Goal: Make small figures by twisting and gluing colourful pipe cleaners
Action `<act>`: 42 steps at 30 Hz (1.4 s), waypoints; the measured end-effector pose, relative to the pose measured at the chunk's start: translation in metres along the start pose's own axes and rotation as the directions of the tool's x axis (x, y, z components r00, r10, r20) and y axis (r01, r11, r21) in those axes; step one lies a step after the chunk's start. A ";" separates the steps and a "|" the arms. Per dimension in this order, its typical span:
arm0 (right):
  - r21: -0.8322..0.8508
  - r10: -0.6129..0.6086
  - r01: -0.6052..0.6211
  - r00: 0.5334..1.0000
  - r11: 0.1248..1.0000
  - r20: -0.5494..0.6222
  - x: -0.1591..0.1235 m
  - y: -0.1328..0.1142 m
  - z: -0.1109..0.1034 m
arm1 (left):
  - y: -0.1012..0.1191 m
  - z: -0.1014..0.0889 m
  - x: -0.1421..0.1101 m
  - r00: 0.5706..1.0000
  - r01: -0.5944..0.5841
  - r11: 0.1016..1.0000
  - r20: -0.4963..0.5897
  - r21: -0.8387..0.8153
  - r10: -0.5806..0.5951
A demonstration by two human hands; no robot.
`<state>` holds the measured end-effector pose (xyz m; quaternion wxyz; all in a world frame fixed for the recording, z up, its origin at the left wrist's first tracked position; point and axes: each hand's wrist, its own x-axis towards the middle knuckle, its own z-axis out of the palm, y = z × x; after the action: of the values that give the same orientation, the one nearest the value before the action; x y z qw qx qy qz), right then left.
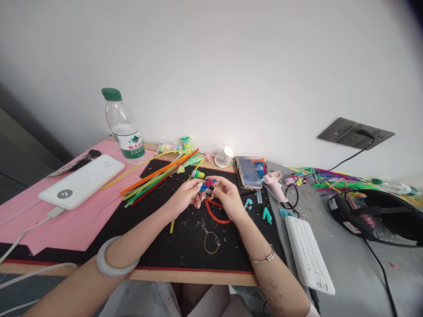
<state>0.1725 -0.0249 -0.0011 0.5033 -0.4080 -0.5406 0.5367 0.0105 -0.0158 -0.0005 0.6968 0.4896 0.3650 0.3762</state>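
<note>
Between my fingertips, over the black mat (185,246), is a small fuzzy blue-and-pink pipe-cleaner piece (209,184). My left hand (185,197) pinches it from the left. From the other side, my right hand (227,197) is closed on it as well; the fingers hide part of its shape. Red loop-shaped handles (216,218), like those of scissors, show just under my right hand. Left of my hands lies a bundle of orange, green and yellow pipe cleaners (158,178). A green-and-yellow coil (198,175) is just beyond my fingers.
A water bottle (127,132) and a white power bank (82,181) stand and lie on pink paper (89,224) at left. Behind are a paper cup (225,157) and a phone (249,172). A pink glue gun (276,186), another power bank (309,253) and a black headset (376,215) are at right.
</note>
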 end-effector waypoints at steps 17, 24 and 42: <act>0.048 -0.026 0.023 0.997 0.999 0.074 -0.001 0.002 -0.001 | 0.001 -0.001 0.000 1.000 0.003 1.000 -0.002 -0.016 -0.003; 0.036 -0.014 0.012 0.999 0.999 0.050 0.000 0.003 -0.002 | 0.000 0.000 0.000 1.000 0.002 1.000 0.001 -0.021 -0.002; -0.030 -0.079 0.081 0.996 0.996 0.038 0.000 0.002 -0.004 | 0.003 -0.002 -0.001 0.998 -0.015 1.000 0.062 -0.002 0.015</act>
<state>0.1762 -0.0239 -0.0038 0.5078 -0.3839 -0.5740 0.5150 0.0082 -0.0150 0.0015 0.7053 0.5032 0.3395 0.3663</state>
